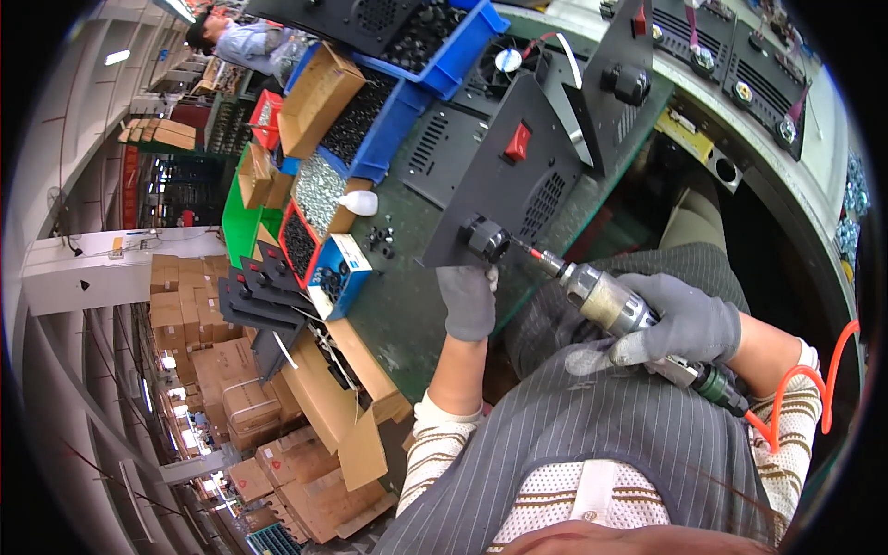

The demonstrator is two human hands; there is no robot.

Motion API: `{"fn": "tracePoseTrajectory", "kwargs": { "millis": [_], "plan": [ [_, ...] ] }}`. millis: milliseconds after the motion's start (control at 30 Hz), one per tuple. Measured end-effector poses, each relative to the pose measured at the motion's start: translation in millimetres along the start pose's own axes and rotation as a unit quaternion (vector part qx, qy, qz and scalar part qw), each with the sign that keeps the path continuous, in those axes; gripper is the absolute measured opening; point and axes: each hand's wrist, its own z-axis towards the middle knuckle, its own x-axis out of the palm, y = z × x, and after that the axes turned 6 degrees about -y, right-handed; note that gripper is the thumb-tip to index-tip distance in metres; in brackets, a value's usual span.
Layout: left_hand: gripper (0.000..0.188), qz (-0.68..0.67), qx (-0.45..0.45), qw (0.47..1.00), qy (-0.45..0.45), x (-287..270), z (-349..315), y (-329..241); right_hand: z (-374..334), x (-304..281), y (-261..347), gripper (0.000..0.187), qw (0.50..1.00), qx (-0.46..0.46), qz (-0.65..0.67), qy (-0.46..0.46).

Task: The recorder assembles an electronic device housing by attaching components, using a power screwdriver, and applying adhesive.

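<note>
My left hand (pixel 469 301), in a grey glove, grips the lower edge of a black metal panel (pixel 495 185) tilted up over the bench. The panel carries a red rocker switch (pixel 518 141), vent holes and a black round knob (pixel 487 239) just above my fingers. My gloved right hand (pixel 680 319) is wrapped around a pneumatic screwdriver (pixel 601 298) fed by an orange coiled hose (pixel 786 388). The driver's bit points at the knob; whether they touch, I cannot tell. Behind stands another black panel (pixel 618 92) with its own knob and red switch.
Blue bins (pixel 393 139) of small black parts and a red bin (pixel 298 242) line the bench's far left. A white bottle (pixel 359 203) stands near loose black nuts (pixel 381 240). Stacked black panels (pixel 264 301) lie left. Another person (pixel 245 44) is far off.
</note>
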Motion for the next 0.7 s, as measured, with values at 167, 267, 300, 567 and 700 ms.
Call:
{"fn": "tracePoseTrajectory", "kwargs": {
  "millis": [167,267,300,567,700],
  "plan": [
    [0.026,-0.265,-0.1,0.955,0.088,-12,22,4,2,-11,-11,0.048,0.996,-0.02,-0.092,-0.007],
    [0.026,-0.296,-0.125,0.943,-0.091,-28,39,20,-2,-23,-29,0.05,0.997,-0.026,-0.067,-0.004],
    [0.026,-0.304,-0.116,0.942,-0.081,-46,47,36,-5,-24,-33,0.049,0.999,-0.034,-0.037,-0.006],
    [0.037,-0.321,-0.175,0.93,0.048,-70,33,28,25,-42,-92,0.06,0.995,0.012,-0.054,-0.078],
    [0.038,-0.296,-0.17,0.94,0.02,-80,12,28,27,-45,-81,0.06,0.996,0.013,-0.059,-0.063]
  ]
}}
